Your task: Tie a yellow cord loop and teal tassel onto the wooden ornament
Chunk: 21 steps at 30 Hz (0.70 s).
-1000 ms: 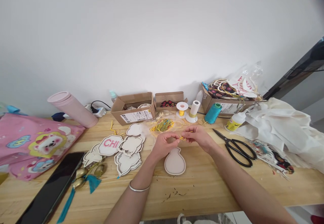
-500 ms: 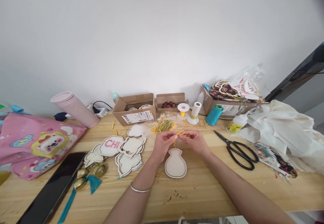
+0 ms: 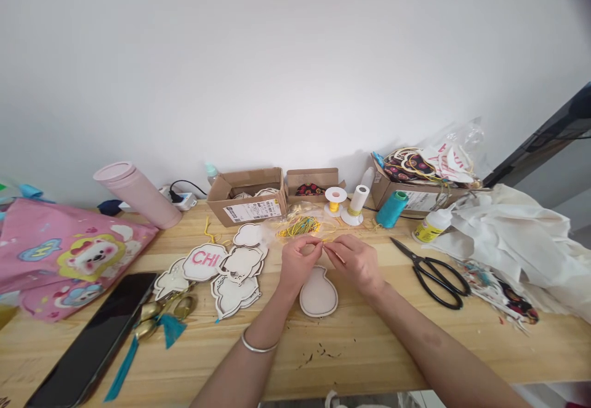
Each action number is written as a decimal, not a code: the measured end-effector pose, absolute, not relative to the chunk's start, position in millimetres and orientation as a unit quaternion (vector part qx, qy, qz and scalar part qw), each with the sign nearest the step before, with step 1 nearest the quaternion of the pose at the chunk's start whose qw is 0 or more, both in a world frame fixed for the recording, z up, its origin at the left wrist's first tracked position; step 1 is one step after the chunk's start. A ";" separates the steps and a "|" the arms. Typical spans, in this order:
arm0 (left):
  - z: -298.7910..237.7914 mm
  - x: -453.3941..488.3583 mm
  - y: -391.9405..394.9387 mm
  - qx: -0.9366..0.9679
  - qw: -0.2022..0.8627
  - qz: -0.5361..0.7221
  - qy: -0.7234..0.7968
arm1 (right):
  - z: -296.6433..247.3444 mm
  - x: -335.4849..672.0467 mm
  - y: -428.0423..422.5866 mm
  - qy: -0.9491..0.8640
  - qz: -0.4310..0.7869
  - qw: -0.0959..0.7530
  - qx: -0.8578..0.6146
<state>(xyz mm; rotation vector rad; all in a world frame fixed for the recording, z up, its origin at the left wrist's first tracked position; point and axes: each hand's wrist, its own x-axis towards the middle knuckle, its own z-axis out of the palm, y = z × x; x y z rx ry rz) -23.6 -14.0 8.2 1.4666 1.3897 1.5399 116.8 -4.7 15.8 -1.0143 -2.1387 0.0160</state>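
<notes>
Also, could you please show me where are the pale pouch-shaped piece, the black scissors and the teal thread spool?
Pale pouch-shaped piece [image 3: 318, 295], head view: middle of its flat face.
Black scissors [image 3: 417, 260], head view: around the pivot.
Teal thread spool [image 3: 391, 210], head view: side of the wound thread.

On the table [image 3: 369, 368], a pouch-shaped piece [image 3: 319, 295] lies between a phone [image 3: 95, 341], left, and scissors [image 3: 417, 262], right, boxes [image 3: 252, 211] behind.

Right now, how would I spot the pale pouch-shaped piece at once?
On the wooden table, find where the left hand and right hand come together. Just below in view lies the pale pouch-shaped piece. It lies alone, narrowing towards the hands, unlike the overlapping pieces to its left.
</notes>
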 end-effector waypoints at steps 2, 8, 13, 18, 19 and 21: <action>8.9 -24.3 -14.5 0.577 0.276 0.567 0.519 | 21.6 117.8 -3.6 -0.856 -0.025 0.353 -0.376; 14.4 -25.9 -16.0 0.635 0.287 0.527 0.487 | 25.5 125.5 14.2 -0.845 0.110 0.405 -0.331; 17.5 -27.1 -15.7 0.629 0.367 0.512 0.456 | 28.9 128.4 21.0 -0.766 0.328 0.425 -0.352; 11.4 -25.8 -15.3 0.588 0.406 0.540 0.444 | 29.0 123.0 12.7 -0.646 0.496 0.421 -0.398; 10.3 -25.0 -15.5 0.573 0.416 0.546 0.447 | 27.4 121.5 10.5 -0.620 0.525 0.424 -0.401; 9.2 -23.3 -16.0 0.543 0.436 0.558 0.451 | 23.0 118.4 6.7 -0.567 0.571 0.430 -0.409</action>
